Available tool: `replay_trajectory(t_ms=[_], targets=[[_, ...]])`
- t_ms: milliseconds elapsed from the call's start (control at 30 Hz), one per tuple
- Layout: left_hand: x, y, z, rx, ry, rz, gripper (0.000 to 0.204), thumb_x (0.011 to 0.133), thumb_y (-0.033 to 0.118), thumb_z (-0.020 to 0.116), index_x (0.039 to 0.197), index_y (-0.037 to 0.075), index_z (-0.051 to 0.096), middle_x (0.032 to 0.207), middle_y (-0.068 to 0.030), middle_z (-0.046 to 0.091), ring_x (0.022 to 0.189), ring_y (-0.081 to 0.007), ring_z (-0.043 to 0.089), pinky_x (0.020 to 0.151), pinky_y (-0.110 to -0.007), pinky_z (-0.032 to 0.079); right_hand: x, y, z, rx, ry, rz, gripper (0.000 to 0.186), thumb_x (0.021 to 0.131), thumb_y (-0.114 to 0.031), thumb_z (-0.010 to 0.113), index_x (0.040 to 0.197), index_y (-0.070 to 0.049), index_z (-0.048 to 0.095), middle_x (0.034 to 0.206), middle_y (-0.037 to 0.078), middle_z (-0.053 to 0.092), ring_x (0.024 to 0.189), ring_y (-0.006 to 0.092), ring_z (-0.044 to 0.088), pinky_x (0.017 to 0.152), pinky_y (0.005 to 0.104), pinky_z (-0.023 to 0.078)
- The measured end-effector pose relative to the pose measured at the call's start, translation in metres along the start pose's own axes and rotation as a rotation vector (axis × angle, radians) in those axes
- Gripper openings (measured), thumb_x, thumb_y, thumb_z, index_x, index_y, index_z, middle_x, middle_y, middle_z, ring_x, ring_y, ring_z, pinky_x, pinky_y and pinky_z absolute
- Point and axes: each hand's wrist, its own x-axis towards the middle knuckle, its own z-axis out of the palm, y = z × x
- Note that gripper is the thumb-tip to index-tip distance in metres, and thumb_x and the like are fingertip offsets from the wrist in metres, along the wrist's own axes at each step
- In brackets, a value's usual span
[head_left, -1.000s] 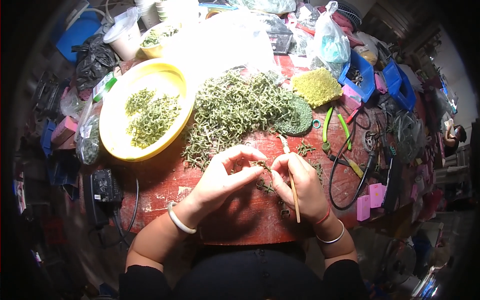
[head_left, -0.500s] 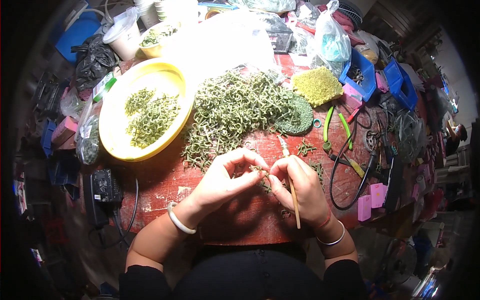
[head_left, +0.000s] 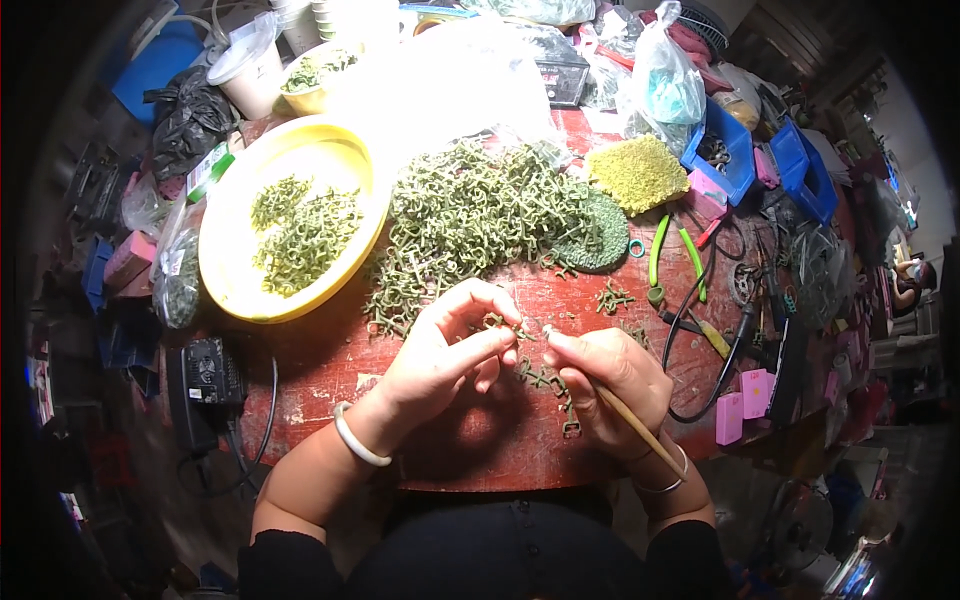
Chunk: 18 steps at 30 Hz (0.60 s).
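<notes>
My left hand [head_left: 435, 355] pinches a small green hooked piece [head_left: 494, 320] between thumb and fingertips over the near part of the red table. Close beside it, my right hand [head_left: 618, 385] is closed round a thin wooden-handled tool [head_left: 640, 428]. The tool's handle slants back over the wrist; its tip, close to the green piece, is mostly covered by my fingers. Several loose green pieces [head_left: 541, 376] lie beneath and between the hands. Beyond them spreads a big heap of the same pieces [head_left: 470, 215]. To the left, a round yellow basin [head_left: 375, 230] holds more of them.
A green textured disc [head_left: 603, 240] and a yellow rough pad [head_left: 640, 172] sit right of the heap. Farther right are green-handled pliers [head_left: 657, 260], a black cable [head_left: 672, 385], pink blocks [head_left: 729, 416] and blue bins [head_left: 725, 150]. A black power adapter [head_left: 210, 372] stands at left.
My right hand has turned the tool over: its tip, which pointed away above the hand, now points toward my left hand. The hands have moved slightly apart.
</notes>
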Motion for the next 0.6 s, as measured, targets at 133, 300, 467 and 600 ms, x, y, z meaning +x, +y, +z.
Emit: replay_trajectory(t_ms=[133,300,467,600], targets=[[0.0011,-0.0029,-0.0034,-0.003,-0.033,0.019,0.012,0.097,0.004,0.063,0.107,0.005,0.059,0.099,-0.0041,0.060,0.078,-0.0083,0.062,0.052,-0.019,0.046,-0.0026,0.0053,0.0025,-0.087,0.003,-0.134,0.023,0.088,-0.003,0.073,0.109,0.004,0.070,0.080,0.010,0.063,0.064,0.0226,0.061,0.057,0.0326,0.051],[0.0001,-0.0028,-0.0026,0.002,-0.022,0.016,0.011,0.096,0.004,0.063,0.107,0.006,0.059,0.098,-0.0038,0.060,0.078,-0.0081,0.062,0.052,-0.019,0.046,-0.0021,0.0047,0.0040,-0.058,-0.033,-0.143,0.022,0.088,-0.003,0.072,0.109,0.003,0.071,0.078,0.009,0.062,0.065,0.0227,0.061,0.057,0.0324,0.051],[0.0006,-0.0031,-0.0032,-0.001,-0.030,0.016,0.011,0.097,0.004,0.063,0.107,0.006,0.059,0.098,-0.0034,0.060,0.077,-0.0079,0.062,0.052,-0.019,0.046,-0.0037,0.0045,0.0033,-0.072,-0.034,-0.128,0.021,0.088,-0.003,0.072,0.108,0.003,0.071,0.078,0.010,0.062,0.064,0.0232,0.060,0.056,0.0330,0.050],[0.0005,-0.0031,-0.0025,0.003,-0.016,0.000,0.011,0.097,0.005,0.062,0.107,0.006,0.059,0.097,-0.0029,0.060,0.076,-0.0076,0.061,0.053,-0.019,0.046,-0.0035,0.0041,0.0040,-0.115,-0.020,-0.147,0.020,0.089,-0.003,0.071,0.108,0.004,0.070,0.078,0.010,0.062,0.064,0.0230,0.060,0.056,0.0329,0.050]])
